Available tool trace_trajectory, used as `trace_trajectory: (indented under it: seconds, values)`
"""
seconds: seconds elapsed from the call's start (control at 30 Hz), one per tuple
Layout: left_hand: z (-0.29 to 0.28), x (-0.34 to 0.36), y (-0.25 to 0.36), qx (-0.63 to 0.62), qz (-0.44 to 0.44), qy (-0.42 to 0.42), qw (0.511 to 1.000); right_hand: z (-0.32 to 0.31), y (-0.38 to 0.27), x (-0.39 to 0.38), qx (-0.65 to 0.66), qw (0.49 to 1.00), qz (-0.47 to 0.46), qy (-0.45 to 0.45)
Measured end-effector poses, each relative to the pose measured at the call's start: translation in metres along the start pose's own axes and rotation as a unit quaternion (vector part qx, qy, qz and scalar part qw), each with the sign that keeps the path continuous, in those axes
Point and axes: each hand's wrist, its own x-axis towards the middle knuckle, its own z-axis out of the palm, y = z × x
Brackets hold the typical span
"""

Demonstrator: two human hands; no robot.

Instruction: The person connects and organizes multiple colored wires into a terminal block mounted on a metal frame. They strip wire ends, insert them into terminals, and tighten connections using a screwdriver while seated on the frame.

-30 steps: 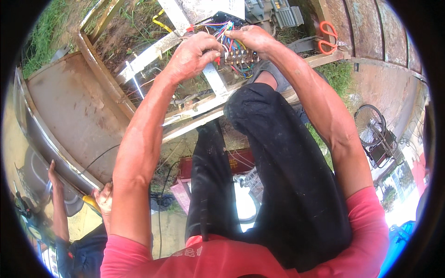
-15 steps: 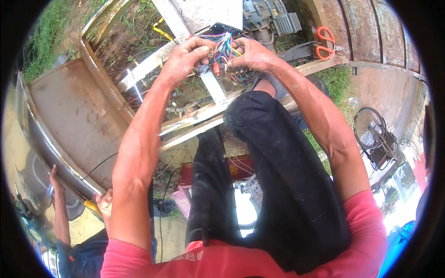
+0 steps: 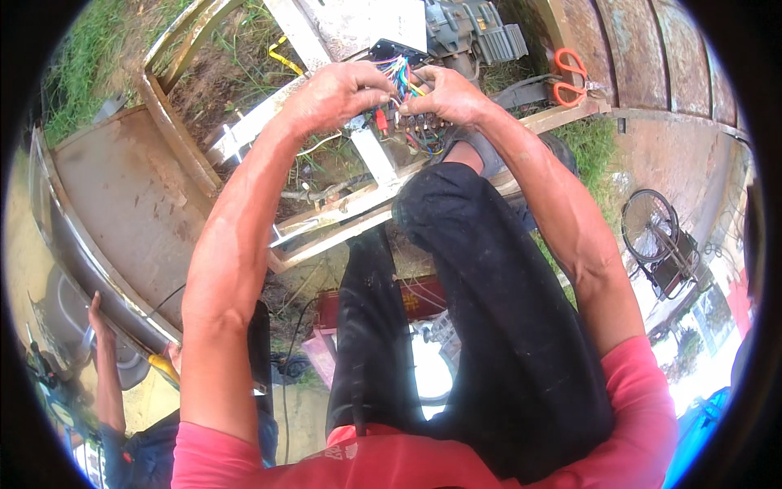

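Observation:
A bundle of many-coloured wires (image 3: 401,72) hangs from a black box (image 3: 397,50) on the metal frame. My left hand (image 3: 342,91) is closed, thumb and fingers pinched at wire ends left of the bundle. Opposite it, my right hand (image 3: 444,94) pinches wires from the right, and the two sets of fingertips nearly meet. Just below my fingers sits a red connector (image 3: 382,121), close to other plugs and wires (image 3: 423,134). A pale metal bar (image 3: 375,155) runs down under my left hand. Exactly which strands each hand grips is too small to tell.
A grey motor (image 3: 497,37) stands behind my right hand. Orange-handled scissors (image 3: 570,77) rest on the frame at the right. Rusty metal panels (image 3: 122,163) lie left. A co-worker's arm (image 3: 106,367) shows at lower left. A wheel (image 3: 650,224) stands far right.
My left hand has shifted right, closer to my right hand, and its forearm has swung left. It now covers more of the co-worker's hand. My right hand stays nearly in place.

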Motion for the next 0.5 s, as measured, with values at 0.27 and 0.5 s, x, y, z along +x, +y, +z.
trace_trajectory:
  seconds: [0.27,0.5]
  values:
    - [0.023,-0.009,0.012,0.142,0.013,-0.026,0.989,0.009,0.001,-0.003,0.03,0.999,0.016,0.009]
    - [0.036,-0.007,-0.006,0.006,-0.105,0.006,0.994,0.014,0.007,-0.001,0.027,0.999,0.031,0.013]
